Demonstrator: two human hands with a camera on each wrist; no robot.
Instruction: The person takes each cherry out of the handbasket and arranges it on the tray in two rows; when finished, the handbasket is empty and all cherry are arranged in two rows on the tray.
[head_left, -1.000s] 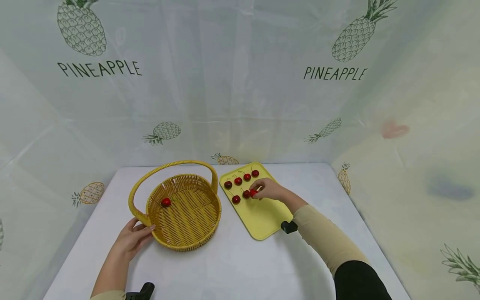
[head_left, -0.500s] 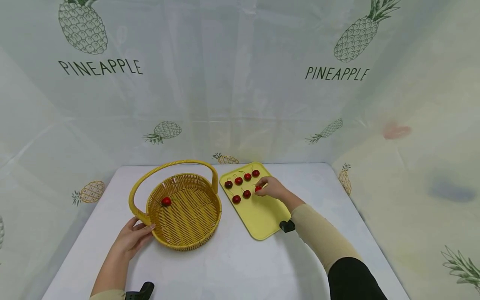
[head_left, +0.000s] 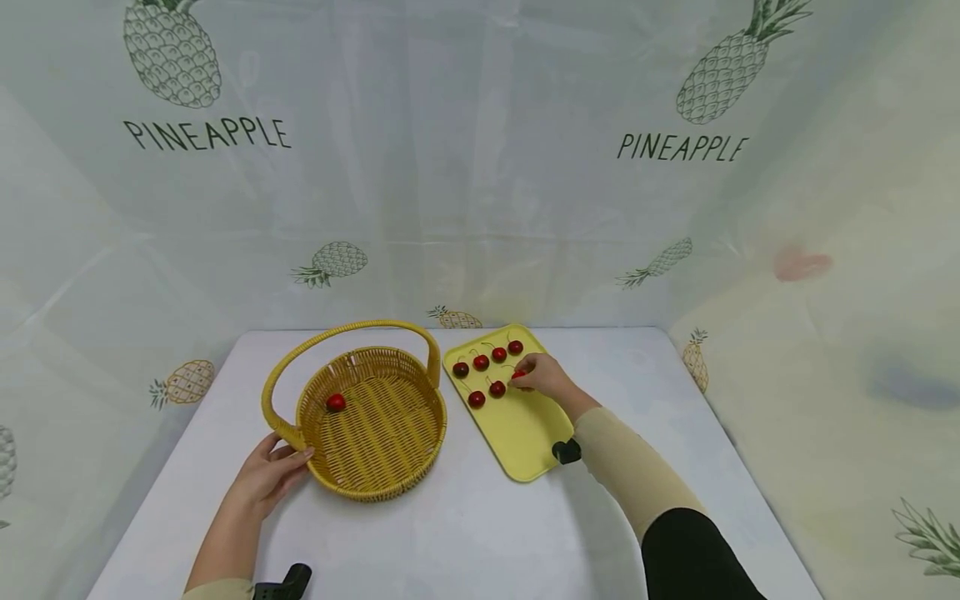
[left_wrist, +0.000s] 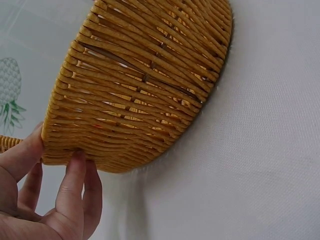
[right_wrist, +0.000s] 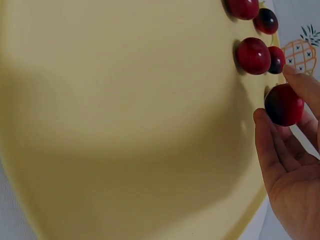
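Observation:
My left hand (head_left: 264,479) grips the yellow wicker basket (head_left: 378,492) by its rim near the foot of the arched handle. In the left wrist view, fingers (left_wrist: 74,185) press on the basket's woven outer side (left_wrist: 125,100). One red cherry (head_left: 336,402) lies inside the basket, at its left. Over the yellow tray (head_left: 525,450), my right hand (head_left: 549,379) pinches a red cherry (right_wrist: 285,105) between thumb and fingers. Several dark red cherries with stems lie at the tray's far end, among them a cherry (head_left: 497,388) just left of that hand.
Basket and tray stand side by side on a white table (head_left: 465,533), with a narrow gap between them. The basket's handle (head_left: 352,327) arches over its far side. A pineapple-print sheet (head_left: 450,183) hangs behind the table.
My right hand has shifted slightly away and to the right with the pinched cherry, which is now farther from its neighbour in the row. The left hand stays at the basket.

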